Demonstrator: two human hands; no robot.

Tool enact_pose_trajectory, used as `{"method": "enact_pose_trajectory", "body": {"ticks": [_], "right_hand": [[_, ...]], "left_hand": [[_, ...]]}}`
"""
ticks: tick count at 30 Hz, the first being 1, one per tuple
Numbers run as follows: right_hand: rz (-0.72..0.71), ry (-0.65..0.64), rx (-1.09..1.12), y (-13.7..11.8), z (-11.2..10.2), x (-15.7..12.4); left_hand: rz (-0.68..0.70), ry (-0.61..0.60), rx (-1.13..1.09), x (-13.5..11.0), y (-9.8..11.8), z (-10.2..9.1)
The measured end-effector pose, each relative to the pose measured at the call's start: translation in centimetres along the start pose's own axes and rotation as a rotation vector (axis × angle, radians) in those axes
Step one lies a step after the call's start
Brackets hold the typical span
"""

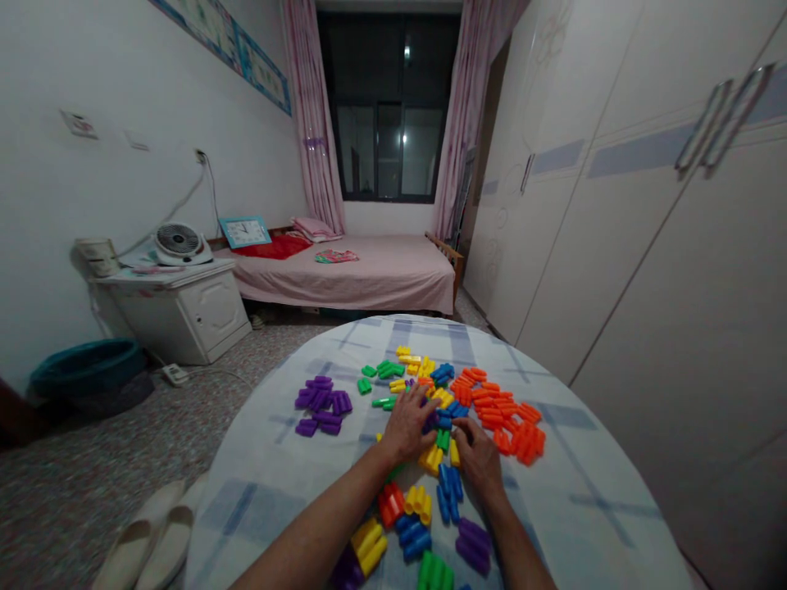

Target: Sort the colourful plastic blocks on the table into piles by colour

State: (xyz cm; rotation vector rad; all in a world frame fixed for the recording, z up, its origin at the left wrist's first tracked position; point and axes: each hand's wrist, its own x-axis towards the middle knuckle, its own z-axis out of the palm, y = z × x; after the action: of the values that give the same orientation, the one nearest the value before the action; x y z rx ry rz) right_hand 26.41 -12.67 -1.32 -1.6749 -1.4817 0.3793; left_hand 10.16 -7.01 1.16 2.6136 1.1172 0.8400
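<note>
The mixed blocks [448,487] lie in the middle of the table [584,508], and both hands rest on them. The left hand [409,422] lies flat with its fingers loosely spread. The right hand [478,459] curls down onto the blocks, but I cannot tell whether it pinches one. Purple blocks [320,403] sit on the table's left side, orange blocks [501,410] on its right. On the floor left of the table stands a basin [86,365]; I cannot see what is inside it.

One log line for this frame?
left hand: flat on mixed blocks | right hand: on mixed blocks | purple pile: left | orange pile: right
</note>
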Motion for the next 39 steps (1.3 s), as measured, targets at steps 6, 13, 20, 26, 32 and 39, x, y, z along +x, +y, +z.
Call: {"method": "enact_pose_trajectory", "body": {"ticks": [6,13,20,26,32,39], "right_hand": [[-0.003,0.013,-0.017,0.3,0.1,0.1],[0.027,-0.012,-0.047,0.2,0.2,0.1],[0.046,-0.016,-0.064,-0.1,0.2,0.1],[0.045,-0.011,-0.065,0.0,0.2,0.0],[0.056,-0.011,-0.059,-0.2,0.1,0.0],[0.048,-0.002,-0.042,-0.4,0.1,0.0]], "left_hand": [[0.034,-0.021,-0.008,1.4,-0.8,0.8],[-0.002,0.197,-0.112,2.3,-3.0,0.1],[-0.191,0.003,0.121,5.7,-5.5,-1.8],[-0.309,-0.177,0.120,7.7,-6.0,-1.0],[-0.294,-0.205,0.051,7.5,-5.6,-1.8],[-0.233,-0.128,-0.020,5.7,-6.0,-2.2]]}}
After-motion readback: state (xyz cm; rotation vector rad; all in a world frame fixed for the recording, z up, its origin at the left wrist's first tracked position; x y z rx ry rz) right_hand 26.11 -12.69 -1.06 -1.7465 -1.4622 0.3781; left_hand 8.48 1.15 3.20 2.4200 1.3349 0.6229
